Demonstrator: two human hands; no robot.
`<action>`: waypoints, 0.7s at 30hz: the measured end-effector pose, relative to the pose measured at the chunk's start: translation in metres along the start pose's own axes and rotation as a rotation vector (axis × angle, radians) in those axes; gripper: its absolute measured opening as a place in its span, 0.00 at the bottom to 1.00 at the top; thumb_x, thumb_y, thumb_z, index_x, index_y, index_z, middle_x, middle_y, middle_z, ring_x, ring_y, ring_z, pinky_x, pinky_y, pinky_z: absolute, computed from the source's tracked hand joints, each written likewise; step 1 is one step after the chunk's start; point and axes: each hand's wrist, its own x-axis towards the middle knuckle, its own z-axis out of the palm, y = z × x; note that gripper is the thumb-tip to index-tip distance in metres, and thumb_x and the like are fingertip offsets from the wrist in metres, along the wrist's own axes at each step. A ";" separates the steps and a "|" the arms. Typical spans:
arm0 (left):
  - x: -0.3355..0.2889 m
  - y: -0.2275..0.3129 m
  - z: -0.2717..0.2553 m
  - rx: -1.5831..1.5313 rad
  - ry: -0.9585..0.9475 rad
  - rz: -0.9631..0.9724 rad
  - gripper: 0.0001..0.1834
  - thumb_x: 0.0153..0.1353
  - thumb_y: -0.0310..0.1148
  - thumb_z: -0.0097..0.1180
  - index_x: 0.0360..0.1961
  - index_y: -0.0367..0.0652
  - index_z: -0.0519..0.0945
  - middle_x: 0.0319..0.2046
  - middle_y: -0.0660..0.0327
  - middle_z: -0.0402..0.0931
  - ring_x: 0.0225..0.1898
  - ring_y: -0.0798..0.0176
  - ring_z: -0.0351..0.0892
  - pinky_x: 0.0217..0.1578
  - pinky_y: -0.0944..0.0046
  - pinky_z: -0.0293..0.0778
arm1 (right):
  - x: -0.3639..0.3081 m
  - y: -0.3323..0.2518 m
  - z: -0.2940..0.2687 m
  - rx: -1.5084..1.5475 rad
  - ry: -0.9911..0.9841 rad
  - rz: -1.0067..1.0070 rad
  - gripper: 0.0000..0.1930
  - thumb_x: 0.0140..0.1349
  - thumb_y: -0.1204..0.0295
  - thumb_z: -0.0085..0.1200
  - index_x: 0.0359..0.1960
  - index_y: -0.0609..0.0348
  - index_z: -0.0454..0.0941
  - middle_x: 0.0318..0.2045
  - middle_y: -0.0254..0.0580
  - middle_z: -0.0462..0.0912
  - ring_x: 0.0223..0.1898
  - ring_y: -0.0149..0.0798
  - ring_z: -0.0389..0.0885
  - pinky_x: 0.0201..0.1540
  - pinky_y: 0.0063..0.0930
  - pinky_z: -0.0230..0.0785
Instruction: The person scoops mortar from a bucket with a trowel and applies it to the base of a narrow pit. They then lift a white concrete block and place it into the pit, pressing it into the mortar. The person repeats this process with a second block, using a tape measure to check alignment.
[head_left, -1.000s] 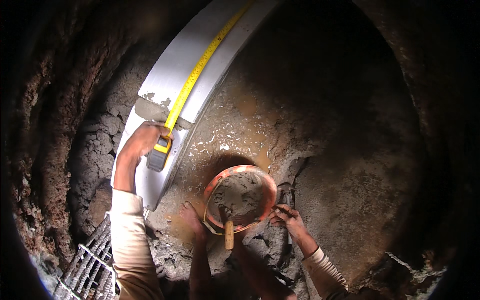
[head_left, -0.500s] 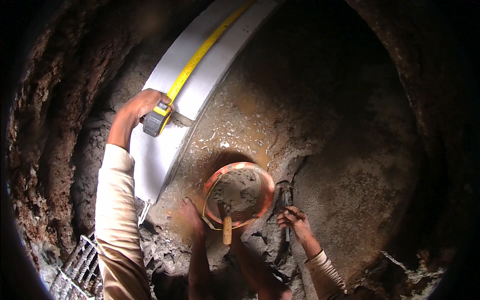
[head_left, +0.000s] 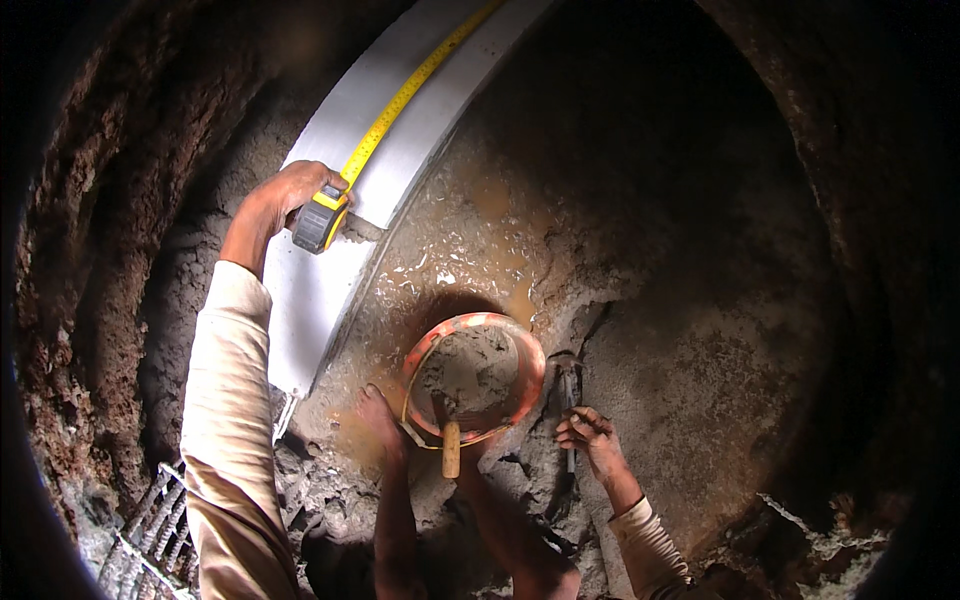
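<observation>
My left hand is closed around a black-and-yellow tape measure. Its yellow blade runs up along a curved, pale white slab to the top edge of view. Below the case, a rough grey joint separates that slab from another white piece. My right hand has its fingers curled over the handle of a hammer-like tool on the ground; whether they grip it is hidden. Between the hands stands an orange bucket containing grey mortar, with a wooden-handled trowel resting in it.
My bare legs straddle the bucket, one foot in wet mud. Metal bars form a grid at lower left. Rough earth walls curve around, and shallow puddles lie beside the slab. A grey, gritty surface spreads on the right.
My left hand has shifted slightly up along the slab with the tape measure, whose blade still lies along it. The whole view has moved a little; my right hand stays by the tool handle.
</observation>
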 end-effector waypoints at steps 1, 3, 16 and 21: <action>0.000 0.000 -0.003 -0.012 -0.013 0.002 0.18 0.59 0.45 0.60 0.42 0.45 0.90 0.37 0.55 0.87 0.30 0.63 0.88 0.34 0.64 0.83 | 0.000 0.001 0.000 -0.003 0.010 0.003 0.22 0.71 0.60 0.60 0.56 0.65 0.76 0.41 0.45 0.86 0.40 0.39 0.86 0.47 0.34 0.79; 0.000 -0.002 -0.005 -0.027 -0.022 0.010 0.18 0.58 0.45 0.61 0.42 0.45 0.90 0.37 0.55 0.87 0.30 0.63 0.88 0.34 0.64 0.83 | -0.002 0.003 0.000 -0.008 0.033 0.008 0.22 0.71 0.59 0.60 0.56 0.65 0.76 0.41 0.45 0.86 0.41 0.39 0.86 0.47 0.34 0.79; -0.007 -0.009 0.003 -0.096 -0.115 0.100 0.23 0.55 0.48 0.63 0.45 0.42 0.85 0.36 0.53 0.83 0.31 0.63 0.86 0.32 0.62 0.83 | -0.009 0.006 0.011 -0.030 0.040 0.001 0.19 0.72 0.61 0.59 0.55 0.63 0.78 0.41 0.43 0.86 0.40 0.37 0.85 0.47 0.33 0.79; -0.019 -0.052 0.050 -0.083 -0.067 0.147 0.30 0.52 0.46 0.63 0.53 0.41 0.79 0.41 0.54 0.79 0.43 0.59 0.82 0.48 0.62 0.79 | -0.028 0.017 0.031 -0.015 -0.024 0.028 0.20 0.72 0.59 0.60 0.55 0.62 0.78 0.41 0.40 0.86 0.40 0.35 0.85 0.47 0.32 0.79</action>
